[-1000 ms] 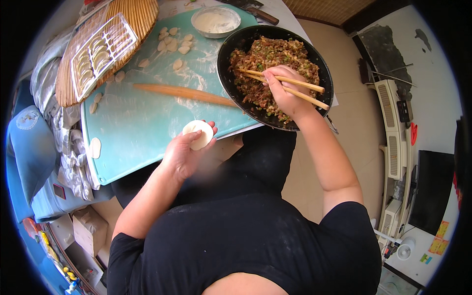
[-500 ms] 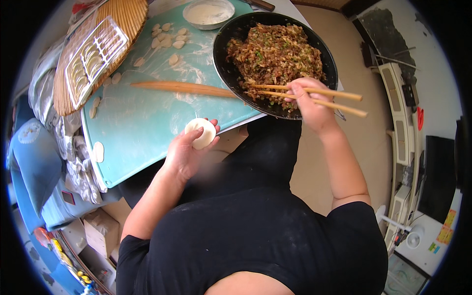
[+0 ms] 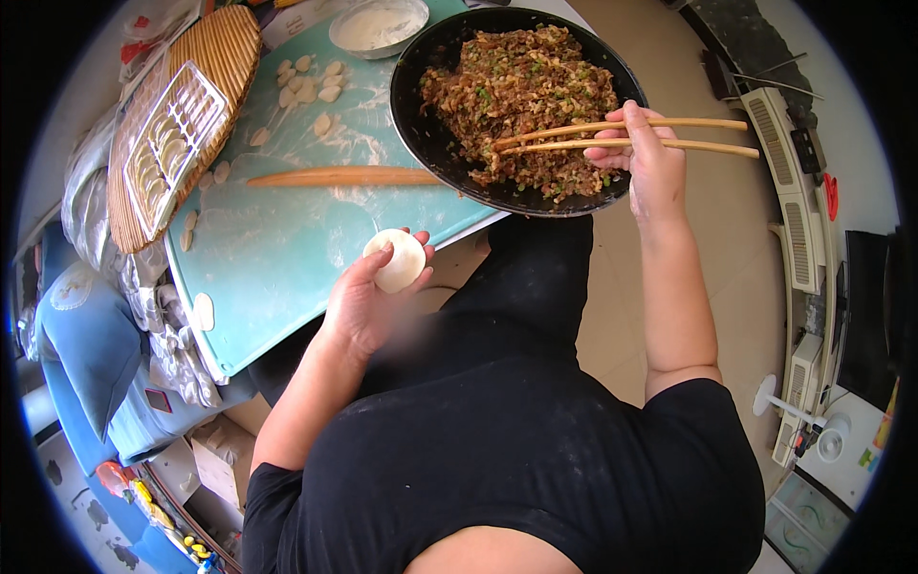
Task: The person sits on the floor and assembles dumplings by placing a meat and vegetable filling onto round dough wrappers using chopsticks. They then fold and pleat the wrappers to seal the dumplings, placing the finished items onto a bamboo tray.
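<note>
On the fingers of my left hand (image 3: 360, 292) lies a round white dumpling wrapper (image 3: 400, 260), held down by the thumb. My right hand (image 3: 650, 158) grips a pair of wooden chopsticks (image 3: 564, 137) over the black pan (image 3: 413, 134). Their tips touch the chopped brown and green filling (image 3: 535, 86) heaped in it. A wooden rolling pin (image 3: 335, 176) rests on the floured teal mat (image 3: 258, 306), one end close to the pan. Small dough pieces (image 3: 304, 88) are scattered farther back, and a single wrapper (image 3: 204, 312) lies by the mat's left edge.
At the left, a white compartment tray (image 3: 172, 143) with dumplings in some slots sits on a round ribbed mat (image 3: 229, 57). A bowl of flour (image 3: 378, 27) stands behind the pan. A blue cushion (image 3: 86, 316) is left of the table; a white fan (image 3: 830, 438) is far right.
The chopsticks have been lifted slightly and lie at a flatter angle, with my right hand farther right. My left hand still holds the wrapper. The whole view has shifted a little.
</note>
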